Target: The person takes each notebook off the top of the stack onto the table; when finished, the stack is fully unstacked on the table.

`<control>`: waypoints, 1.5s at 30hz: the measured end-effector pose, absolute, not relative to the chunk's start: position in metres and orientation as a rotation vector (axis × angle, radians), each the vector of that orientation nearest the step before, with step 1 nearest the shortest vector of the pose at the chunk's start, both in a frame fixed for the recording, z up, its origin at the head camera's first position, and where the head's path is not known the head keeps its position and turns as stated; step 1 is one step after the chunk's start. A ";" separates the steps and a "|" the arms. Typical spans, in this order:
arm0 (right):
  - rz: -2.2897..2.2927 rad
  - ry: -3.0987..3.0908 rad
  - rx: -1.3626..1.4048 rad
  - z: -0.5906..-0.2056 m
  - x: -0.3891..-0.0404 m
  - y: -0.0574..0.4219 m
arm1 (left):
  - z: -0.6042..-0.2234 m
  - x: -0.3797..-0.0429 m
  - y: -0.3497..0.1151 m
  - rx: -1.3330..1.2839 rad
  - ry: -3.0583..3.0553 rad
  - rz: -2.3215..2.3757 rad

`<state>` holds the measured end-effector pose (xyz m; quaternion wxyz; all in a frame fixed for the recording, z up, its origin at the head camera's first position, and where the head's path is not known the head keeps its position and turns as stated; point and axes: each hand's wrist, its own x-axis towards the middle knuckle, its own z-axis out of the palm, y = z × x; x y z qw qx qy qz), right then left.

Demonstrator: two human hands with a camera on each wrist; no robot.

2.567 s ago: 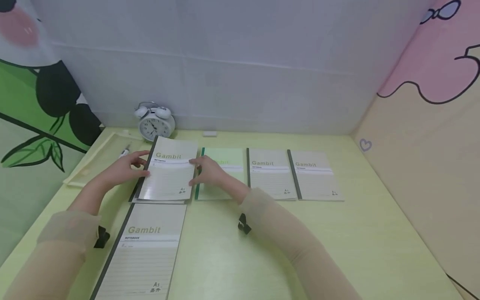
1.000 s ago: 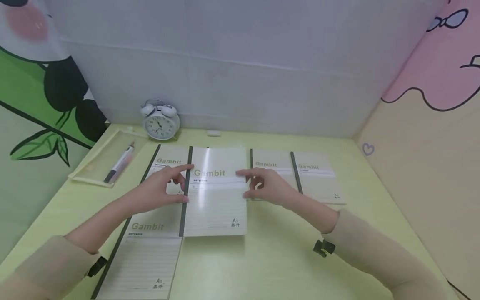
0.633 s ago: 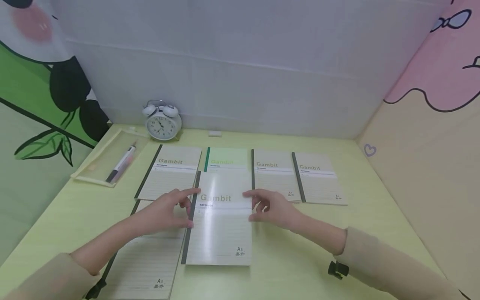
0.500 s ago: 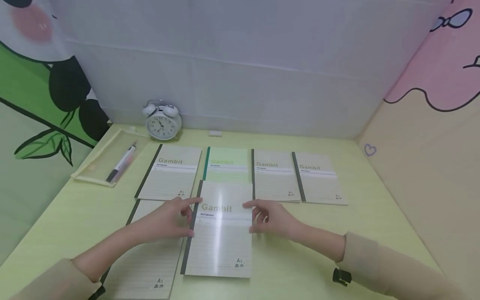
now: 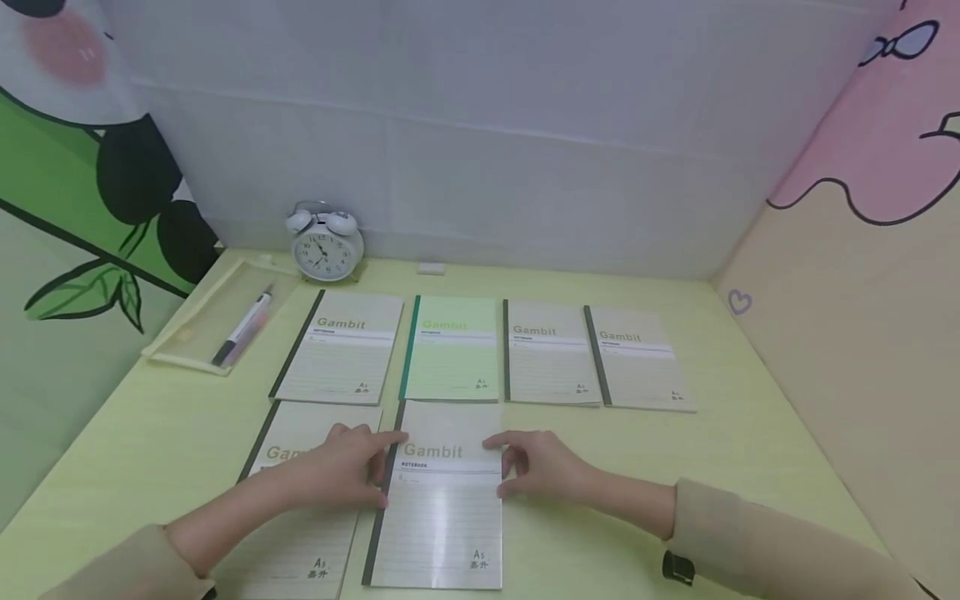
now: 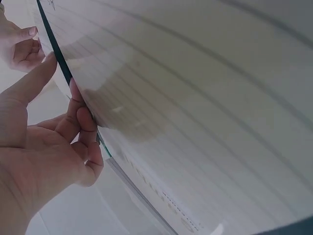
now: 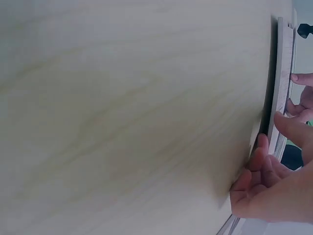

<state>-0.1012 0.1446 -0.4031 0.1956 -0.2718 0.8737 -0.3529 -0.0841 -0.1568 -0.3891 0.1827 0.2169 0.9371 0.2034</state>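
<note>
A pale grey Gambit notebook [image 5: 442, 521] with a dark spine lies between my hands at the front middle of the table. My left hand [image 5: 337, 467] grips its spine edge, index fingertip on the cover and thumb lower on the edge. On the opposite edge my right hand [image 5: 551, 468] holds it the same way. In the right wrist view a dark shadow runs under the notebook's edge [image 7: 279, 73], so I cannot tell whether it lies fully flat. Another grey notebook [image 5: 300, 550] sits to its left, partly hidden by my left forearm. Directly behind is a green notebook [image 5: 452, 362].
More grey notebooks lie in the back row: a left one [image 5: 341, 358], one right of the green [image 5: 551, 362] and a far right one [image 5: 641, 367]. A mesh pouch [image 5: 180, 346] with a pen, an alarm clock [image 5: 327, 252] and a small white block [image 5: 431, 268] stand behind.
Both hands have carried the grey notebook from atop the back-left notebook rightward, then toward me, to the front row beside the other one. The green notebook is uncovered again.
</note>
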 end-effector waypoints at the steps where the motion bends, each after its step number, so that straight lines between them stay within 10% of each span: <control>1: -0.966 2.462 -0.768 -0.403 -0.101 0.144 | -0.389 -0.084 -0.156 0.596 2.646 0.565; 45: -0.864 2.548 -0.949 -0.326 -0.166 0.113 | -0.335 -0.164 -0.241 0.592 2.985 0.655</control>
